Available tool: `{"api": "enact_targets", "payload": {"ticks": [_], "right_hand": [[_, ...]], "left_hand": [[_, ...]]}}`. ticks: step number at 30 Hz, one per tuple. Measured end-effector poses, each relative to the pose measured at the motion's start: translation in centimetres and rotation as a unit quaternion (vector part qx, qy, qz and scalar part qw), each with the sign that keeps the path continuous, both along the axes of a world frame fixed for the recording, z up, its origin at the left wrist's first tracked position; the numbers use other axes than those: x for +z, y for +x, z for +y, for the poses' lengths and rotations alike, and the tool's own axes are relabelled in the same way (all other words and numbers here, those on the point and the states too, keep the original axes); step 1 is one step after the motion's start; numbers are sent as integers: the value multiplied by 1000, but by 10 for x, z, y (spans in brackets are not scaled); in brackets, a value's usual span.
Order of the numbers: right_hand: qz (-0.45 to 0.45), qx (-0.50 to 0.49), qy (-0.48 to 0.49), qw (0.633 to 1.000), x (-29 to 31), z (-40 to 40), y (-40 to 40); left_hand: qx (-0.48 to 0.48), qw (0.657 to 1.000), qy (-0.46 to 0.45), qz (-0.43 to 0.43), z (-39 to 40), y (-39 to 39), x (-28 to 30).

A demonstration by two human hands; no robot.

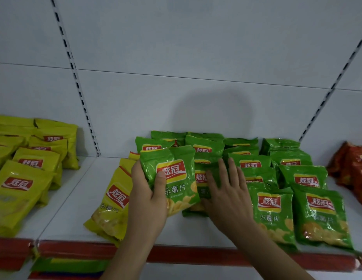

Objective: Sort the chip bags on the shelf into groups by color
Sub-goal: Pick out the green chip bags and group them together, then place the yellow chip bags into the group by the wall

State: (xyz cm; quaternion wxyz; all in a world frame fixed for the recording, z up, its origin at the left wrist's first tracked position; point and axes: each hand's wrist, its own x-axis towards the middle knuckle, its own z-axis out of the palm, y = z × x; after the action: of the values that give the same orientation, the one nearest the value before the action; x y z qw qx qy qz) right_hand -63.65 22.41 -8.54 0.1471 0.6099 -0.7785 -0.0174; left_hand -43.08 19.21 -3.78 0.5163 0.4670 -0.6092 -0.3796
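My left hand (147,197) grips a green chip bag (173,176) at its left side, thumb across the front, just above the white shelf (79,199). My right hand (228,193) lies flat with spread fingers on another green bag (202,178) in the green group (287,178), which fills the shelf's middle and right. Yellow bags (113,199) lie overlapped just left of my left hand. A larger yellow group (28,170) sits on the far left. Red bags (354,168) lie at the far right.
A white back panel with slotted uprights (83,106) rises behind the shelf. A red front rail (196,255) runs along the shelf edge. Bare shelf shows between the two yellow clusters. Coloured strips (69,267) show below the rail at lower left.
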Motion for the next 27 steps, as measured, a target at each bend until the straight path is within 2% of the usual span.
{"api": "enact_targets", "payload": {"ticks": [3, 5, 8, 9, 12, 15, 17, 18, 21, 22, 24, 27], "right_hand": [[-26, 5, -17, 999, 8, 2, -2], [-75, 25, -103, 992, 13, 12, -4], [-216, 66, -280, 933, 26, 34, -3], [-247, 83, -297, 919, 32, 41, 0], [-213, 132, -240, 938, 30, 55, 13], [-141, 81, -208, 965, 7, 59, 17], [-80, 45, -197, 976, -8, 61, 17], [-59, 36, -192, 979, -13, 61, 17], [-30, 29, -172, 984, -21, 60, 15], [-30, 30, -161, 986, -21, 59, 13], [-31, 33, -141, 989, -22, 58, 9], [-31, 44, -126, 991, -23, 59, 5]], "left_hand": [[-11, 1000, 5, -3, 1, -4, -1], [-28, 1000, 9, 2, 2, -6, -1], [-59, 998, 9, 6, 8, -14, 0], [-62, 998, 4, 1, 10, -18, 0], [-70, 998, -4, -5, 12, -31, -5], [-80, 996, -10, -32, 8, -46, -21], [-82, 991, -32, -97, 8, -52, -34], [-78, 983, -56, -159, 8, -54, -40], [-27, 914, -159, -372, 11, -56, -57], [-5, 892, -175, -416, 11, -57, -60], [11, 865, -196, -463, 7, -58, -68], [2, 847, -205, -491, 6, -59, -80]]}}
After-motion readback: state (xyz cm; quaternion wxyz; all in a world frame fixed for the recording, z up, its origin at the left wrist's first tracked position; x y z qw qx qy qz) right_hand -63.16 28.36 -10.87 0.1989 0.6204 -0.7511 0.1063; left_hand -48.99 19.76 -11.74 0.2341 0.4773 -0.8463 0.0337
